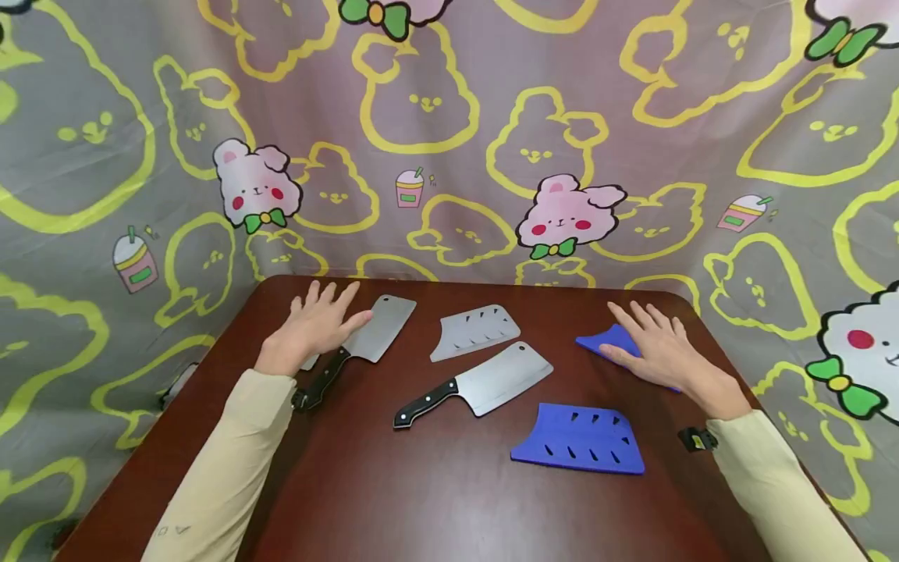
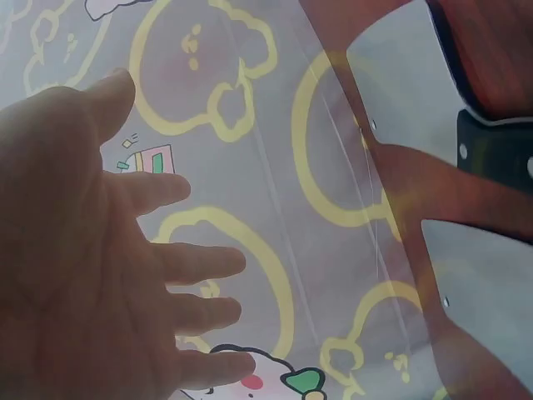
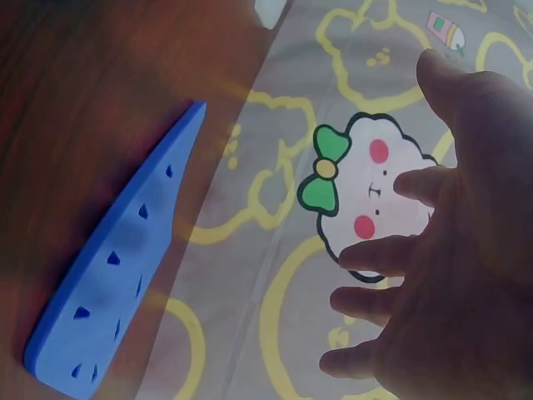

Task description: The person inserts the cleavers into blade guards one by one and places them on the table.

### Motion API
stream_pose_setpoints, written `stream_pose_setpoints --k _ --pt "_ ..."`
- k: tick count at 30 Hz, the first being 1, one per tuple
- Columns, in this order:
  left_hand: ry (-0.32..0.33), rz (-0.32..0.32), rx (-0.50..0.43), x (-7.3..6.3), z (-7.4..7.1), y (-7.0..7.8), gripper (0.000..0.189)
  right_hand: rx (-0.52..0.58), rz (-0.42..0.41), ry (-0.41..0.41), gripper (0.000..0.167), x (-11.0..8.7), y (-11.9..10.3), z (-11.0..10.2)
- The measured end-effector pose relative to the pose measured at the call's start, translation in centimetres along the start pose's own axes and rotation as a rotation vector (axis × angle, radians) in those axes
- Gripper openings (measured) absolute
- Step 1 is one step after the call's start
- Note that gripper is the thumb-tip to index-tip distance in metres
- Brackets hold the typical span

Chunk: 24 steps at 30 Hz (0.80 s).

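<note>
My left hand point(image 1: 312, 328) is spread with straight fingers over the left part of the table, holding nothing. Partly behind it in the head view lies a cleaver point(image 1: 382, 328) with a black handle; a small silver piece point(image 1: 310, 362) shows by the wrist. Two cleaver blades point(image 2: 408, 79) appear in the left wrist view. My right hand point(image 1: 660, 347), also spread and holding nothing, overlaps a blue blade cover point(image 1: 608, 337), which lies whole in the right wrist view. Between the hands lie another cleaver point(image 1: 502, 378), a grey slotted blade cover point(image 1: 477, 332) and a second blue one point(image 1: 583, 445).
The dark red-brown table point(image 1: 393, 492) has rounded far corners. A patterned cloth point(image 1: 449, 109) with cartoon bears stands around its back and sides. Black straps point(image 1: 698, 439) sit at both wrists, below the light sleeves point(image 1: 225, 460).
</note>
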<state>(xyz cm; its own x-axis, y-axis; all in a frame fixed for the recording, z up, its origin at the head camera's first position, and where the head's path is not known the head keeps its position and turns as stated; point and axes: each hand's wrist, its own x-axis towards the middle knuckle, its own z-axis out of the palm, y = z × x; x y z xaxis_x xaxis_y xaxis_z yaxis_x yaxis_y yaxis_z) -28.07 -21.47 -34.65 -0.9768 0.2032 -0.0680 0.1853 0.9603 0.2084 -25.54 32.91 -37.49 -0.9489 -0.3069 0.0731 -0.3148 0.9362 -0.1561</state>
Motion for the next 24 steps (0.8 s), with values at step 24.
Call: stream_pose_setpoints --k 24 --pt "-0.025 0.079 -0.106 -0.7 4.5 4.2 0.076 0.162 -0.095 -0.156 0.098 -2.4 -2.5 2.9"
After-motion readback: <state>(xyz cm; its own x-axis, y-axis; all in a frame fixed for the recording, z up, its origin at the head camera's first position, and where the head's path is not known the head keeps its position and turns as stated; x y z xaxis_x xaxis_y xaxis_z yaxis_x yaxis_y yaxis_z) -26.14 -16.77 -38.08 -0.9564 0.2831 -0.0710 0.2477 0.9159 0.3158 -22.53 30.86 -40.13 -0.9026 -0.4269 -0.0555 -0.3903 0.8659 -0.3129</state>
